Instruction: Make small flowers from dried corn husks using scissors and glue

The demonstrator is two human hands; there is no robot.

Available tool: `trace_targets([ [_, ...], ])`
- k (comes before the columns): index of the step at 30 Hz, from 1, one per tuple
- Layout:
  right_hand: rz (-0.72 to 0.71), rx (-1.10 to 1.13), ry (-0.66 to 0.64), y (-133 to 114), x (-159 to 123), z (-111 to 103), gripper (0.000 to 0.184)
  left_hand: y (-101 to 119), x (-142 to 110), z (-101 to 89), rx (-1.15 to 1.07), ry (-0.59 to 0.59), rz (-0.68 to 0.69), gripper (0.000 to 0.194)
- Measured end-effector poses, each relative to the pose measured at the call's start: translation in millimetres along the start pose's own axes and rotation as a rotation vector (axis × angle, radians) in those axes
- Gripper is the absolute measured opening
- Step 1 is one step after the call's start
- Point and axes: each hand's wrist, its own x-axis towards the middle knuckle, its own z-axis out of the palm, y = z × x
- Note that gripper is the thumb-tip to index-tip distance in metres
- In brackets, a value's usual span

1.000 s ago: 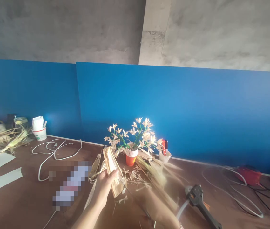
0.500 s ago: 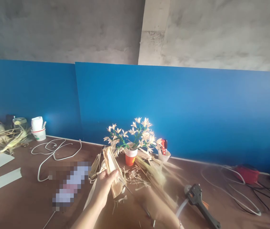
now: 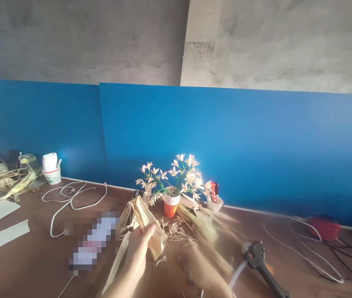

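My left hand [image 3: 138, 250] grips a broad, dry corn husk [image 3: 145, 215], thumb laid across its front. The husk stands tilted above the table, with its lower end to the right of my fingers. My right hand [image 3: 203, 267] is low and to the right, smeared in the picture, so its fingers do not show clearly. Beside it is a thin dark shape [image 3: 189, 276], too blurred to name. Small husk scraps [image 3: 176, 227] lie between the hands and an orange and white paper cup [image 3: 170, 209] that holds pale husk flowers [image 3: 191, 176] on green stems.
A black glue gun [image 3: 258, 256] lies at the right, with a red object [image 3: 324, 227] and cables beyond. Long husks [image 3: 205, 225] lie behind my right hand. At the left are a white cable [image 3: 70, 199], paper strips [image 3: 5, 238] and a white cup [image 3: 51, 176]. A blue partition [image 3: 225, 145] borders the table.
My left hand, with the corn husk, has shifted slightly right, and the husk leans a little more. The blurred right hand stays in about the same place.
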Motion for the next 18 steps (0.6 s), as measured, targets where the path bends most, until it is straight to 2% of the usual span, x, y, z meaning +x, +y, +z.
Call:
trace_targets([
  [3, 0.050, -0.011, -0.058, -4, 1, 1, 0.007, -2, -3, 2.1, -0.056, 0.027, -0.018, 0.035],
  [9, 0.137, -0.021, -0.086, -7, 4, 3, 0.005, -3, -8, 5.0, -0.138, 0.057, -0.025, 0.031],
  [13, 0.134, -0.030, -0.087, -12, 4, 4, 0.004, -6, -9, 5.8, -0.155, 0.112, -0.013, 0.034],
  [18, 0.092, -0.081, -0.073, -35, -1, 2, 0.009, -9, -7, 3.9, -0.105, 0.071, -0.083, 0.033],
])
